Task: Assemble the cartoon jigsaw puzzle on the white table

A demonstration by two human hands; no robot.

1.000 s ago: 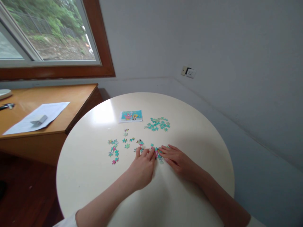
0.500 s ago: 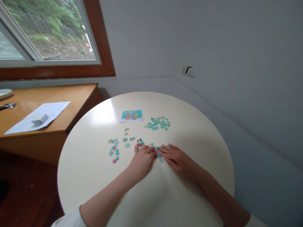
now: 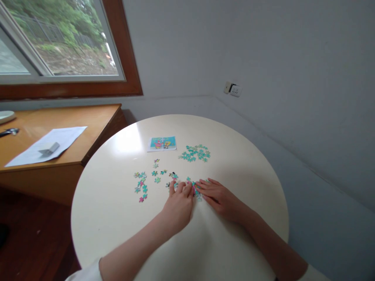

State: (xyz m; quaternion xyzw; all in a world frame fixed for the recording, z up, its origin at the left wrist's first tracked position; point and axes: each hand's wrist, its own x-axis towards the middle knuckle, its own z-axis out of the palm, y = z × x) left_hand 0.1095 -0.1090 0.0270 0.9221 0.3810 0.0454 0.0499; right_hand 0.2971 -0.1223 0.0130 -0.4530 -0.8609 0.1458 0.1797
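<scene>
My left hand (image 3: 179, 205) rests over small jigsaw puzzle pieces near the middle of the table, its fingers bent and apart, tips down on the pieces. I cannot see anything gripped in it; its thumb is mostly hidden. My right hand (image 3: 222, 198) lies nearly flat with its fingers stretched out over the right side of the same cluster. Between the hands shows a patch of pink and teal puzzle pieces (image 3: 193, 189), partly covered by the fingers. Just beyond my left fingertips lie more loose pieces (image 3: 174, 176).
A picture card (image 3: 162, 143) with cartoon figures lies toward the back of the round white table (image 3: 117, 226). Right of it is a pile of teal pieces (image 3: 195, 153). Scattered pieces (image 3: 141, 183) lie at the left. A wooden desk (image 3: 96, 117) with paper (image 3: 55, 136) stands beyond.
My left hand's fingers have shifted slightly and bent downward, baring a little more of the pink pieces between the hands. My right hand stays nearly still.
</scene>
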